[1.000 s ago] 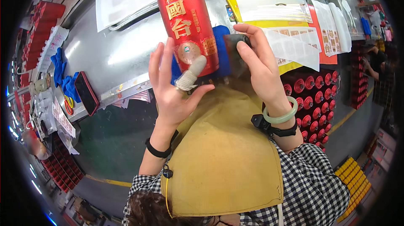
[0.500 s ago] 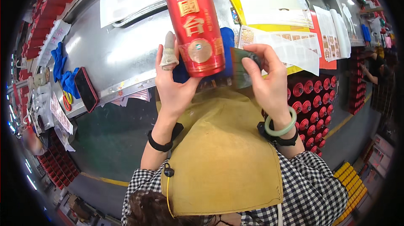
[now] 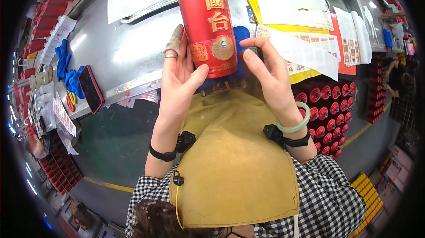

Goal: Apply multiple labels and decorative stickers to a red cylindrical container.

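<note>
The red bottle (image 3: pixel 203 29) is over a blue pad (image 3: pixel 242 35), before the apron (image 3: pixel 234 162); its long axis runs away from the person, the neck far and slightly to left. Gold marks (image 3: pixel 215 1) are already on the visible side (what is left, I cannot tell). The left hand (image 3: pixel 178 80) has its thumb touching the bottle, but some fingers hide, so clamping is unclear. The right hand (image 3: pixel 272 72) stays off it, finger and thumb near something dark, grip uncertain.
</note>
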Action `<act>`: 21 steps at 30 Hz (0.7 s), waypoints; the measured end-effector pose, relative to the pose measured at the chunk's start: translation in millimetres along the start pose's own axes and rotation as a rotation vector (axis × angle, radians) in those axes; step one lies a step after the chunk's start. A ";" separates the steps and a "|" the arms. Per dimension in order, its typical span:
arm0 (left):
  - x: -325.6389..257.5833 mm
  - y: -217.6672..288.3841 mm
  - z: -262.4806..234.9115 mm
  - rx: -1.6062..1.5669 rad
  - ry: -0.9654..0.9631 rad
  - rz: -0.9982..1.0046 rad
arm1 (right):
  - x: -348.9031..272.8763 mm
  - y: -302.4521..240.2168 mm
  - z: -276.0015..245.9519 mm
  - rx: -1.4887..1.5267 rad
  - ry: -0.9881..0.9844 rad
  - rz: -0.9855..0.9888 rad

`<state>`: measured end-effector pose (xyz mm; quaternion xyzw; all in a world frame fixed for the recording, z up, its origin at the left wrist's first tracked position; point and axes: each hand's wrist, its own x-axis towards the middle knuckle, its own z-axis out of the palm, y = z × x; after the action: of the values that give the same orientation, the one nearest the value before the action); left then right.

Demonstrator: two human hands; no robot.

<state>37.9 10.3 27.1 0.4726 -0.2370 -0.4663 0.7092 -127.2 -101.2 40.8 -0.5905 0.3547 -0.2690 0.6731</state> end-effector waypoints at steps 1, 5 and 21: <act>0.2 -0.4 -0.2 0.001 0.000 -0.002 | -0.8 -0.5 1.0 -0.013 -0.004 -0.001; 0.8 0.5 -0.8 0.024 -0.006 -0.012 | -2.6 -0.1 1.4 0.005 -0.023 0.028; 0.2 2.3 -1.4 0.038 -0.028 -0.010 | -1.7 4.0 3.8 -0.012 -0.037 0.015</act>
<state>40.1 11.1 28.6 0.4806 -0.2530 -0.4719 0.6945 -125.4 -96.9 37.2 -0.5966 0.3483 -0.2511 0.6780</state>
